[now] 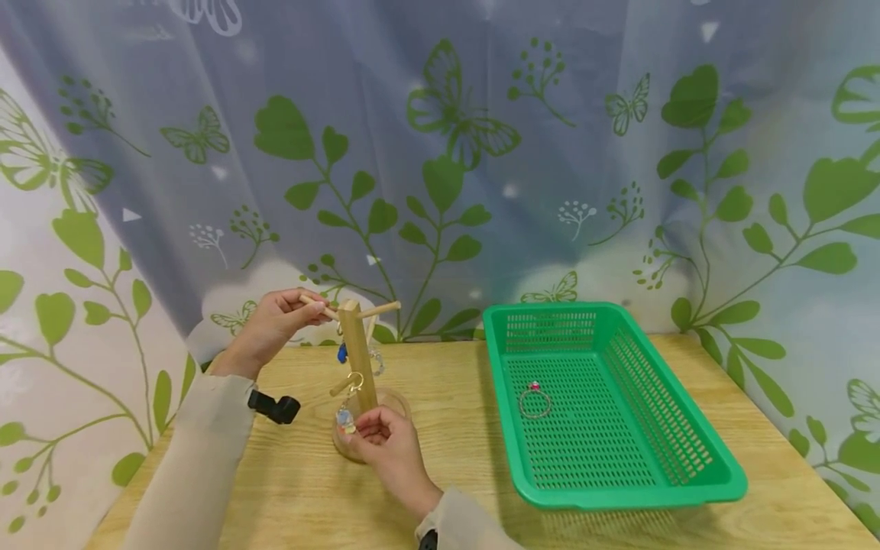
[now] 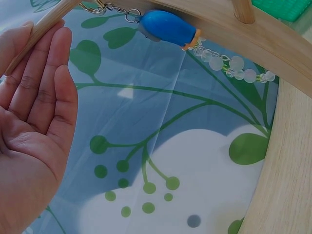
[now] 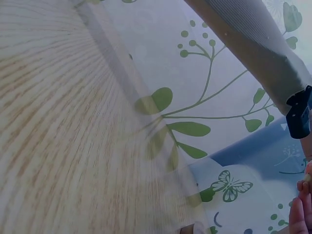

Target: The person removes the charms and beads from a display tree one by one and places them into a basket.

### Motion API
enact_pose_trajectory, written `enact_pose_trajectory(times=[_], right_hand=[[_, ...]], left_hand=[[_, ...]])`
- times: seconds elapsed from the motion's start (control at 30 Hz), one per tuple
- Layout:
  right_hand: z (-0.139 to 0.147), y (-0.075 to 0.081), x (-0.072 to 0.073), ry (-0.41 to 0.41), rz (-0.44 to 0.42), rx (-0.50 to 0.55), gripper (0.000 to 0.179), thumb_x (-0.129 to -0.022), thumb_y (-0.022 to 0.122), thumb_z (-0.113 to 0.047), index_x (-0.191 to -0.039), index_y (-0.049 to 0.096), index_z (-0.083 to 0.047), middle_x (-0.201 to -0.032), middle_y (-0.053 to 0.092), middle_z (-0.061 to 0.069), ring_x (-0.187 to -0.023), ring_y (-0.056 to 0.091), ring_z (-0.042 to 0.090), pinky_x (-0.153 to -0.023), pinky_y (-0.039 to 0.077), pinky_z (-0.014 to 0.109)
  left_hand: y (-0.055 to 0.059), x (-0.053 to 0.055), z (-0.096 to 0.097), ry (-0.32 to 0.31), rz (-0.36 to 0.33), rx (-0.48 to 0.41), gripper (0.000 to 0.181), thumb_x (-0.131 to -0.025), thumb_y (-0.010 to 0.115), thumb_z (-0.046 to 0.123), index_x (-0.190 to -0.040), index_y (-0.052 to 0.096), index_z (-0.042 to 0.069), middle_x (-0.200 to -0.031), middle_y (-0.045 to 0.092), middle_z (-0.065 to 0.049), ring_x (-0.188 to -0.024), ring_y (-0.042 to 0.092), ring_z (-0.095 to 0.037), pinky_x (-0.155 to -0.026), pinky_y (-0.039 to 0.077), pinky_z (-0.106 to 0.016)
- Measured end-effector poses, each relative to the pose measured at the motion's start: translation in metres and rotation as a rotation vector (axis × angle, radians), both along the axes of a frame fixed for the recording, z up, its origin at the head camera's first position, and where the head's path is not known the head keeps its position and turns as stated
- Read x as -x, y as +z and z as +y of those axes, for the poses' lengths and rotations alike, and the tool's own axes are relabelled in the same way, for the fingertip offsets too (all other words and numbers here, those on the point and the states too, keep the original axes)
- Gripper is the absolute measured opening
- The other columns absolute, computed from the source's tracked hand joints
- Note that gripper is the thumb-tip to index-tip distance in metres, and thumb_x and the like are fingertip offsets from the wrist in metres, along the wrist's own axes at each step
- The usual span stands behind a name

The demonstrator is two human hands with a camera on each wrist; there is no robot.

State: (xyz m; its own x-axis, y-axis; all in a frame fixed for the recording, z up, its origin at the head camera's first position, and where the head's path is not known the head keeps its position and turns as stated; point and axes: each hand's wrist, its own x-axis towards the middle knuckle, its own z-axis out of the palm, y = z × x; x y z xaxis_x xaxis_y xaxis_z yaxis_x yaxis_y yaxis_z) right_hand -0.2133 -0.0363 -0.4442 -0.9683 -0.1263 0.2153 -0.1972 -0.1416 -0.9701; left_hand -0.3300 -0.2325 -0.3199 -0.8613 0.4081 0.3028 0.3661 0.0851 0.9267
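A wooden stand (image 1: pixel 360 359) with pegs on a square post rises from a round base. My left hand (image 1: pixel 278 325) pinches one of its upper pegs (image 2: pixel 41 33) between thumb and fingers. From that peg hangs a keychain with a blue charm (image 2: pixel 168 27); a clear bead strand (image 2: pixel 236 68) shows beyond it. Lower down, a keychain with a gold ring hangs at a short peg (image 1: pixel 340 386). Its pale, colourful charm (image 1: pixel 345 419) is pinched in the fingertips of my right hand (image 1: pixel 395 454).
To the right, a green plastic basket (image 1: pixel 506 428) stands on the wooden table (image 1: pixel 447 428). Inside lies a thin ring-shaped bracelet with a pink bead (image 1: pixel 535 387). A leaf-patterned curtain (image 1: pixel 550 153) hangs behind the table.
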Motion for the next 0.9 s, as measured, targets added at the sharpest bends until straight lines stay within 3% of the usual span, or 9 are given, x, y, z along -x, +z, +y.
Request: enact_pose_trajectory(times=[0.53, 0.9], right_hand=[[0.0, 0.012, -0.011, 0.065, 0.041, 0.034, 0.019, -0.079, 0.074, -0.002, -0.092, 0.062, 0.005, -0.085, 0.061, 0.002, -0.075, 0.057, 0.007, -0.068, 0.05, 0.017], [0.002, 0.021, -0.016, 0.079, 0.071, 0.032, 0.019, -0.08, 0.074, -0.005, -0.091, 0.062, 0.004, -0.084, 0.06, -0.001, -0.075, 0.057, 0.006, -0.07, 0.05, 0.017]], left_hand=[[-0.002, -0.001, 0.0, 0.038, -0.027, 0.01, 0.012, -0.096, 0.057, 0.019, -0.093, 0.069, 0.018, -0.094, 0.068, 0.009, -0.087, 0.065, -0.007, -0.085, 0.051, -0.023], [0.0, -0.001, 0.001, 0.022, -0.035, -0.004, 0.013, -0.095, 0.057, 0.018, -0.094, 0.07, 0.015, -0.094, 0.069, 0.008, -0.088, 0.065, -0.008, -0.085, 0.051, -0.024]])
